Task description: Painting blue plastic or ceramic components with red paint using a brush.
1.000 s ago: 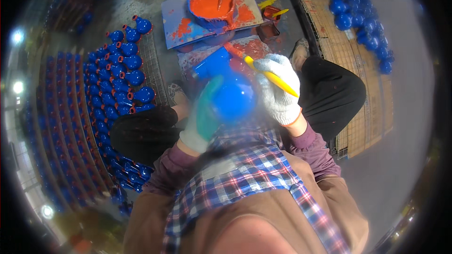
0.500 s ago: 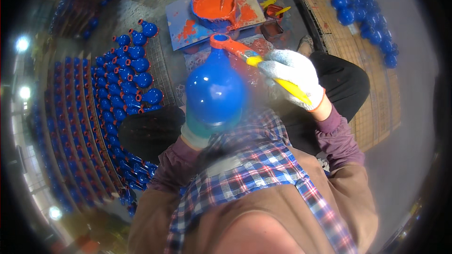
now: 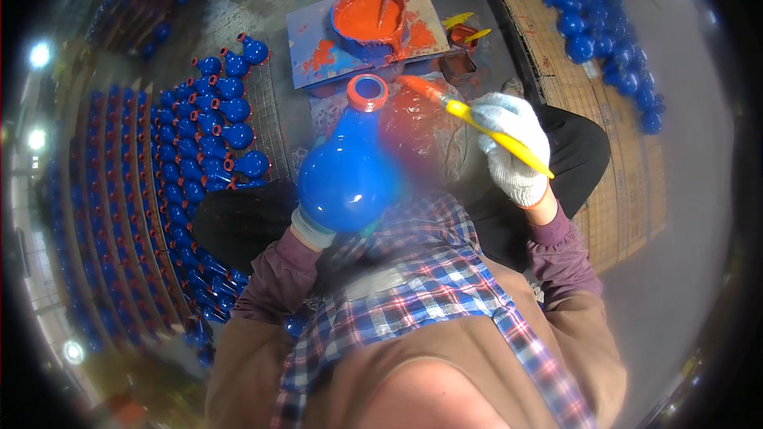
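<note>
A glossy blue bottle [image 3: 347, 183] with a round belly and a red-painted rim stands tilted over my lap. My left hand [image 3: 311, 228], in a pale glove, supports it from below; most of its fingers are hidden behind the belly. Gripped in my gloved right hand [image 3: 515, 143] is a paintbrush [image 3: 467, 113] with a yellow handle. Its red-coated bristles are just right of the bottle's mouth, apart from it. Beyond the bottle, a bowl of red paint [image 3: 369, 20] with a stick standing in it rests on a paint-smeared board [image 3: 314, 52].
Several rows of blue bottles with red rims [image 3: 230, 111] stand on my left, some on racks [image 3: 119, 214]. More blue bottles [image 3: 604, 32] lie along a wooden platform [image 3: 628, 191] on my right. Small dark containers [image 3: 458, 67] with yellow-handled brushes sit beside the board.
The brush has come off the bottle's rim and moved right with my right hand. The bottle has tilted so its mouth faces me more and has shifted slightly left.
</note>
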